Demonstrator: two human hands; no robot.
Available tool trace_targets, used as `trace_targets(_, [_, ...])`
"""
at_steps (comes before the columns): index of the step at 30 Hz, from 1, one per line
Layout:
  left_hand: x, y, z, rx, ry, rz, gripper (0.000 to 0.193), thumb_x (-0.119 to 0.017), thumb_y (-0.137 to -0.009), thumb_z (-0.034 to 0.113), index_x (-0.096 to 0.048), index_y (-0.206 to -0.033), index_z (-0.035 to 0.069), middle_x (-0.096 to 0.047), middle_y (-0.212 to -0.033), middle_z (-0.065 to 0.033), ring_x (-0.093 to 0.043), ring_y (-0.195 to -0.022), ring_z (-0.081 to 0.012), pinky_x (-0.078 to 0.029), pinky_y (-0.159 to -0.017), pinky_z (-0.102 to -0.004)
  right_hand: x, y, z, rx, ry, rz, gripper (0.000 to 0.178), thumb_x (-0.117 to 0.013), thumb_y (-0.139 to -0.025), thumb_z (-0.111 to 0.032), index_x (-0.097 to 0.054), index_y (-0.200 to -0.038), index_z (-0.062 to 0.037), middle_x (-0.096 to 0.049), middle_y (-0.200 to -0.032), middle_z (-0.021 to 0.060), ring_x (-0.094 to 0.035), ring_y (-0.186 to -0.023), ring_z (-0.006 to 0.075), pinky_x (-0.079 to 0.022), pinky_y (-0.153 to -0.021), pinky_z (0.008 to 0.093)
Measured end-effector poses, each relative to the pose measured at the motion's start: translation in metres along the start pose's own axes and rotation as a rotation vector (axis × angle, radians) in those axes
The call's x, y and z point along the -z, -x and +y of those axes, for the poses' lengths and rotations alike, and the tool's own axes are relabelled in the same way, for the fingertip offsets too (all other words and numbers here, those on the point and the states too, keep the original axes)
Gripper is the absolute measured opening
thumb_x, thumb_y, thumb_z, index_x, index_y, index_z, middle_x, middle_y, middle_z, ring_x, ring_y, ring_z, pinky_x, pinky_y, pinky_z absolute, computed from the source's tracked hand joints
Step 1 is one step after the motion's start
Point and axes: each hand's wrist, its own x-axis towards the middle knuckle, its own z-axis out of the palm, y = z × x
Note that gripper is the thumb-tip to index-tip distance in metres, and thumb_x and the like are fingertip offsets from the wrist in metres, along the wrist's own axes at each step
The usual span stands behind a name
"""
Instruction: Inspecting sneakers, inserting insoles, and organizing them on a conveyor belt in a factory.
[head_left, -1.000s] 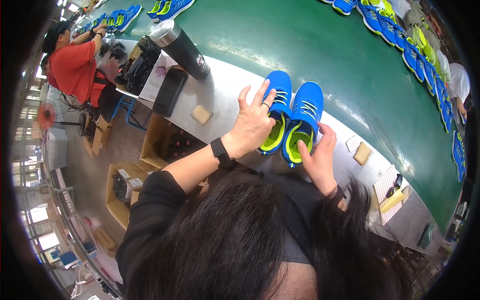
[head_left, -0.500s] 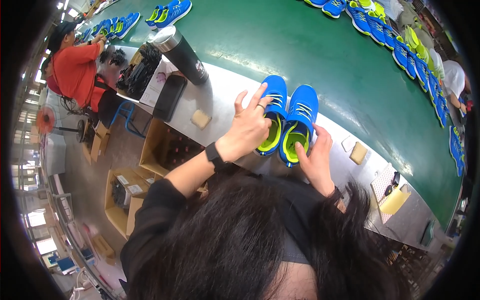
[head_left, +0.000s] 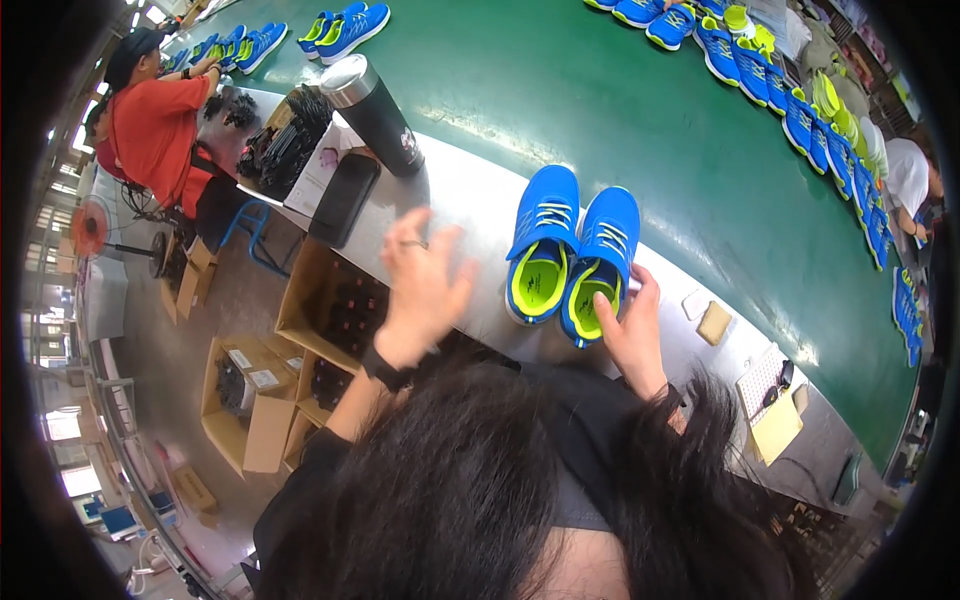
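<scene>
A pair of blue sneakers with lime-green linings stands side by side on the metal ledge, toes pointing away from me. My right hand (head_left: 636, 325) grips the right sneaker (head_left: 608, 232) by its collar, thumb at the opening and fingers along the outer side. The left sneaker (head_left: 547, 207) is touched by neither hand. Off to its left, my left hand (head_left: 425, 290) hovers over the ledge, slightly blurred, fingers apart and holding nothing. Beyond that hand lie a black phone-like case (head_left: 346, 200) and a black tumbler with a silver lid (head_left: 375, 115).
A green conveyor belt (head_left: 500, 90) runs beyond the ledge, with a row of blue sneakers (head_left: 740, 65) along its far side. On the ledge's right lies a tan sponge (head_left: 714, 323). Open cardboard boxes (head_left: 272, 430) stand at lower left. A co-worker in red (head_left: 160, 135) works farther left.
My left hand has let go of the left sneaker and moved left, over where a tan sponge lay in view. My right hand stays at the right sneaker.
</scene>
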Motion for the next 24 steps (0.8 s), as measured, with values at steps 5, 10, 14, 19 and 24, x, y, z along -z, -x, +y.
trace_targets(5, [-0.01,0.017,0.079,-0.258,0.24,-0.548,0.059,-0.078,-0.07,0.04,-0.06,-0.121,0.015,-0.051,-0.122,-0.0185,-0.038,-0.126,-0.0376,-0.02,-0.104,-0.0549,0.006,-0.015,0.004,-0.302,-0.378,-0.198,0.075,-0.069,-0.086,-0.025,-0.026,-0.139,0.0054,-0.053,-0.125,0.0253,-0.061,-0.102,0.0281,-0.05,-0.087,0.0375])
trace_targets(10, [-0.024,-0.009,0.1,-0.356,0.007,-0.524,0.055,-0.08,-0.065,0.044,-0.067,-0.109,0.015,-0.057,-0.113,-0.0197,-0.039,-0.126,-0.0358,-0.017,-0.105,-0.0564,0.026,-0.032,-0.002,-0.405,-0.529,-0.394,0.08,-0.069,-0.088,-0.026,-0.022,-0.147,-0.0007,-0.043,-0.139,0.0295,-0.058,-0.116,0.0334,-0.051,-0.091,0.0407])
trace_targets(14, [-0.009,-0.08,0.056,-0.536,0.02,-0.48,0.056,-0.081,-0.06,0.05,-0.07,-0.105,0.018,-0.062,-0.106,-0.0169,-0.043,-0.122,-0.0325,-0.02,-0.103,-0.0561,0.044,-0.043,-0.009,-0.498,-0.996,-0.361,0.057,-0.059,-0.095,-0.019,-0.032,-0.142,-0.0036,-0.042,-0.141,0.0218,-0.059,-0.112,0.0267,-0.054,-0.085,0.0371])
trace_targets(19, [0.014,-0.187,0.017,-0.594,-0.115,-0.551,0.057,-0.085,-0.054,0.048,-0.073,-0.1,0.016,-0.065,-0.098,-0.0071,-0.049,-0.115,-0.0252,-0.019,-0.103,-0.0576,0.044,-0.046,-0.007,-0.4,-0.937,-0.304,0.042,-0.057,-0.095,-0.016,-0.04,-0.132,-0.0022,-0.05,-0.132,0.0153,-0.061,-0.104,0.0204,-0.053,-0.077,0.0319])
trace_targets(24, [0.01,-0.246,-0.007,-0.333,-0.457,-0.203,0.062,-0.084,-0.062,0.03,-0.062,-0.12,0.019,-0.057,-0.125,-0.011,-0.043,-0.125,-0.0266,-0.019,-0.106,-0.0533,0.04,-0.037,0.008,-0.462,-0.845,-0.355,0.046,-0.061,-0.093,-0.017,-0.041,-0.132,-0.0021,-0.053,-0.129,0.0125,-0.061,-0.103,0.0176,-0.053,-0.078,0.0311])
